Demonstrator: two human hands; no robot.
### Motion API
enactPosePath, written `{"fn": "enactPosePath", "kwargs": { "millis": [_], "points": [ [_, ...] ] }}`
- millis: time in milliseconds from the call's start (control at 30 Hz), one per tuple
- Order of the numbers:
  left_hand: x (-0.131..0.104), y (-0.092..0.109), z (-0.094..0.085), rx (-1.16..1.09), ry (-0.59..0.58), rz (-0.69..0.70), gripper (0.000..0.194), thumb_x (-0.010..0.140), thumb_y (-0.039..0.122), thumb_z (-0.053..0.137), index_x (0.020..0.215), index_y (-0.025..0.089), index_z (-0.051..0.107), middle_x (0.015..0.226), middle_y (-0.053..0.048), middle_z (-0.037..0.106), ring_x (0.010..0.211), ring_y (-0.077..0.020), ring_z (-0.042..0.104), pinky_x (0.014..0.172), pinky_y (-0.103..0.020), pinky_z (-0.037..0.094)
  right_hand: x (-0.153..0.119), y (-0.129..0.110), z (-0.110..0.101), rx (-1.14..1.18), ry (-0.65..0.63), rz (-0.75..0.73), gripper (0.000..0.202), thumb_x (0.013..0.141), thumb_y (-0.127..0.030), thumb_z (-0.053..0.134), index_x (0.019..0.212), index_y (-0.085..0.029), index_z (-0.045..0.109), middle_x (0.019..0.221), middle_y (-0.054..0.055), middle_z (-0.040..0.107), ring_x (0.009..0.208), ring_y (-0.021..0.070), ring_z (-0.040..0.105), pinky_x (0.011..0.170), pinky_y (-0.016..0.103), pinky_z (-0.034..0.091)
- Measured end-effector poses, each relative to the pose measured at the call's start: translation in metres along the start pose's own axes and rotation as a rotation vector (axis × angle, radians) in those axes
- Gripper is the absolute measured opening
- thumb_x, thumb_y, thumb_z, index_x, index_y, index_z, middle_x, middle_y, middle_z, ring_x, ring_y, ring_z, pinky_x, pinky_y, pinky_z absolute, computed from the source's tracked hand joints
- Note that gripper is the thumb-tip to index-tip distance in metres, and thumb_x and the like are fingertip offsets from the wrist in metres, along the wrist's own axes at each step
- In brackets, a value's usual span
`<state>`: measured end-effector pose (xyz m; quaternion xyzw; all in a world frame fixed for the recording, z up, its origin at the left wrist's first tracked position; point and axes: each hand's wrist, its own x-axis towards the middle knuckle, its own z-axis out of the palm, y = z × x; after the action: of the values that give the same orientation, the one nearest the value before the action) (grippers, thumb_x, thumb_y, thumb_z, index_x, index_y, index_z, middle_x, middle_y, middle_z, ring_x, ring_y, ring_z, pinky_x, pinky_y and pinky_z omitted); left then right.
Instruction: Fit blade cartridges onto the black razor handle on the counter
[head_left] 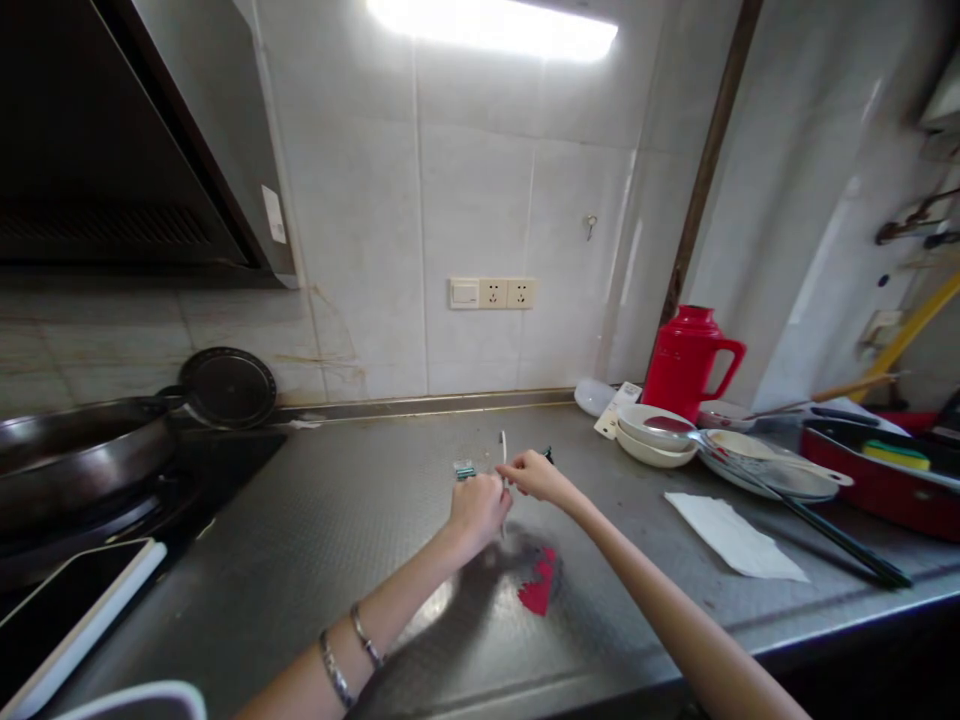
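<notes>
My left hand [480, 507] is closed in a fist low over the metal counter [360, 550]. Touching it at the fingertips, my right hand [537, 474] has its fingers pinched together. A slim white stick-like item [503, 442] passes between both hands, poking out above and below them; its kind is unclear. A small teal-and-clear object [464, 470] shows just beyond the left hand, and a small black piece [548, 455] beyond the right; I cannot tell whether either is held. Nearer me lies a ragged-edged red piece [538, 585].
Left are a pan [82, 450] on the stove, a black round lid [229, 387] and a phone-like device [71, 615]. Right stand a red thermos jug [684, 365], stacked white bowls [654, 450], a plate [814, 485], a white paper sheet [735, 537] and a red pan [892, 490].
</notes>
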<state>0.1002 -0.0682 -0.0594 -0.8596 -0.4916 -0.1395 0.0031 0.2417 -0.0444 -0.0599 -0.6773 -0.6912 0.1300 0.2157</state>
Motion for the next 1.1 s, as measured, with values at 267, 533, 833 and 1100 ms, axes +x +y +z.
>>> {"fn": "enactPosePath", "kwargs": {
  "millis": [267,533,833,1100],
  "points": [
    [0.011,0.013,0.006,-0.104,0.014,0.050,0.037,0.087,0.043,0.035,0.093,0.017,0.060,0.091,-0.011,0.066,0.086,-0.0246,0.062,0.072,-0.034,0.044,0.001,0.018,-0.021,-0.076,0.027,0.043,0.029,0.077,-0.022,0.045,0.057,-0.010,0.062,0.054,0.005,0.058,0.055,0.0108,0.051,0.047,0.019,0.029],
    [0.048,-0.067,0.014,-0.144,0.071,0.147,0.044,0.073,0.042,0.058,0.110,0.016,0.054,0.112,-0.010,0.057,0.106,-0.0252,0.050,0.095,-0.037,0.034,0.011,0.106,-0.063,-0.146,-0.264,0.213,0.027,0.077,-0.028,0.050,0.059,-0.011,0.061,0.048,0.002,0.054,0.035,0.0075,0.042,0.040,0.020,0.036],
    [0.066,-0.120,0.051,-0.169,-0.041,0.122,0.060,0.065,0.038,0.063,0.117,0.011,0.050,0.116,-0.015,0.056,0.110,-0.0270,0.051,0.093,-0.034,0.037,0.026,0.138,-0.050,-0.254,-0.376,0.247,0.024,0.076,-0.026,0.051,0.060,-0.011,0.061,0.051,0.003,0.055,0.037,0.0095,0.046,0.042,0.023,0.040],
    [0.066,-0.122,0.059,-0.204,-0.020,0.092,0.048,0.070,0.029,0.058,0.115,0.014,0.050,0.112,-0.012,0.059,0.104,-0.0235,0.054,0.090,-0.032,0.039,0.035,0.137,-0.044,-0.317,-0.363,0.238,0.028,0.078,-0.029,0.051,0.064,-0.009,0.064,0.063,0.011,0.065,0.048,0.0155,0.058,0.045,0.024,0.042]
  ]
}}
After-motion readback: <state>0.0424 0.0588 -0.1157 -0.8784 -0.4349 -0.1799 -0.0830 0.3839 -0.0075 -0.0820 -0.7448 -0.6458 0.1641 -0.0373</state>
